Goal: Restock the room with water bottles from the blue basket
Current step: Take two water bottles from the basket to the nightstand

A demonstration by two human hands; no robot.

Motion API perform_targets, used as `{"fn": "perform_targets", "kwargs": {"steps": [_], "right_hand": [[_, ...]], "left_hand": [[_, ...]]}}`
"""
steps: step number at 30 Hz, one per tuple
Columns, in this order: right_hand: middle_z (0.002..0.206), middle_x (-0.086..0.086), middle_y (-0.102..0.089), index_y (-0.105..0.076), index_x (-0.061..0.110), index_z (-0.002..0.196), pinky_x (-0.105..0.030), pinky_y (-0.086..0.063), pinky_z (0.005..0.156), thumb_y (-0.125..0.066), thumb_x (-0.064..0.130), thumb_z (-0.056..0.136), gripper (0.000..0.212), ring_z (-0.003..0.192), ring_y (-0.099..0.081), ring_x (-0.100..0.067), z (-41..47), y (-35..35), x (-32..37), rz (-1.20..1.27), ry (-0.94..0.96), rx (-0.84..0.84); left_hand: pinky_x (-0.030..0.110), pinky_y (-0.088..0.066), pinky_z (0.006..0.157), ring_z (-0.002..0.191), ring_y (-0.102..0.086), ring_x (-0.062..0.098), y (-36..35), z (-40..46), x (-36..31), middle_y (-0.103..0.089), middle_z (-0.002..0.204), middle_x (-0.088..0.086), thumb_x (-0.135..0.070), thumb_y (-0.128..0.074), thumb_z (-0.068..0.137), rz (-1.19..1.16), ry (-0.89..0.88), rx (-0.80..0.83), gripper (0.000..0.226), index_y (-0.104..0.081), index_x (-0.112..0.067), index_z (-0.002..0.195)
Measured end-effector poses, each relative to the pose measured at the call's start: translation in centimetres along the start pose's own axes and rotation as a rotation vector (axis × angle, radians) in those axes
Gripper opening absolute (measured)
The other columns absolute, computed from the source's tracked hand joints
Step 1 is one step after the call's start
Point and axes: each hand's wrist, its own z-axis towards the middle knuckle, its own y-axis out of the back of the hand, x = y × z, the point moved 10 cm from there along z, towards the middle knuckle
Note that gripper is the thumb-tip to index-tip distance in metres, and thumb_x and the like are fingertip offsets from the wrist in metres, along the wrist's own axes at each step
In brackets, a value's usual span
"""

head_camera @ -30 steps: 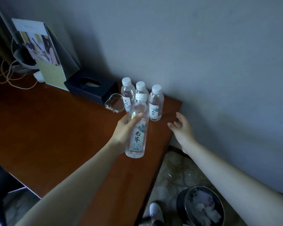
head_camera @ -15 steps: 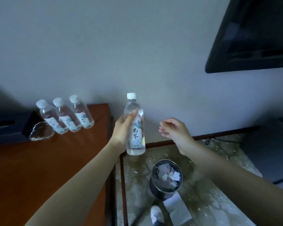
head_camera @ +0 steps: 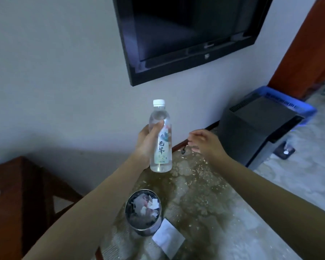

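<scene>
Left hand grips the bottle upright at centre frame, thumb across its upper body, white cap on top, held in the air above the carpet. Right hand hangs just beside it at 3 o'clock, fingers loosely curled, holding nothing. Blue basket sits on the floor at 2 o'clock, behind a black box. TV on the wall at 12. Bin full of paper scraps at 6, white sheet beside it. Desk corner at 8.

water bottle label, large chinese characters, small print unreadable
</scene>
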Motion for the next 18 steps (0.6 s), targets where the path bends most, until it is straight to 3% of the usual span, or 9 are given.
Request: {"fn": "perform_targets", "kwargs": {"steps": [4, 9, 13, 18], "right_hand": [[0.089, -0.002, -0.064, -0.061, 0.014, 0.089, -0.026, -0.052, 0.077, -0.057, 0.012, 0.092, 0.006, 0.084, -0.063, -0.016, 2.3, 7.4, 0.6, 0.023, 0.002, -0.075], [0.080, -0.001, -0.063, -0.061, 0.016, 0.081, -0.019, -0.049, 0.060, -0.057, 0.011, 0.092, 0.012, 0.070, -0.058, -0.011, 3.9, 15.5, 0.7, 0.085, 0.034, -0.154], [0.079, 0.000, -0.064, -0.060, 0.022, 0.078, -0.025, -0.051, 0.069, -0.054, 0.014, 0.094, 0.018, 0.073, -0.060, -0.014, 4.8, 21.3, 0.5, 0.054, 0.028, -0.269], [0.079, 0.003, -0.064, -0.060, 0.023, 0.080, -0.025, -0.051, 0.072, -0.052, 0.018, 0.095, 0.018, 0.075, -0.061, -0.012, 5.4, 26.9, 0.2, 0.082, 0.004, -0.377]], "left_hand": [[0.047, -0.055, 0.079, 0.076, -0.065, 0.030, -8.5, 3.1, -0.6, -0.066, 0.082, 0.012, -0.040, -0.053, 0.092, 0.046, -0.024, 0.114, 0.040, -0.057, -0.005, 0.110], [0.042, -0.055, 0.078, 0.070, -0.066, 0.025, -17.8, 6.6, -0.5, -0.069, 0.074, 0.006, -0.039, -0.054, 0.091, 0.044, 0.010, 0.201, 0.025, -0.061, -0.015, 0.094], [0.034, -0.055, 0.069, 0.061, -0.067, 0.019, -24.0, 8.9, -0.2, -0.070, 0.062, -0.002, -0.037, -0.056, 0.090, 0.043, 0.025, 0.278, 0.021, -0.061, -0.017, 0.089], [0.032, -0.054, 0.067, 0.060, -0.066, 0.018, -30.3, 10.9, 0.5, -0.070, 0.068, 0.001, -0.038, -0.055, 0.090, 0.077, 0.030, 0.388, 0.025, -0.062, -0.015, 0.095]]}}
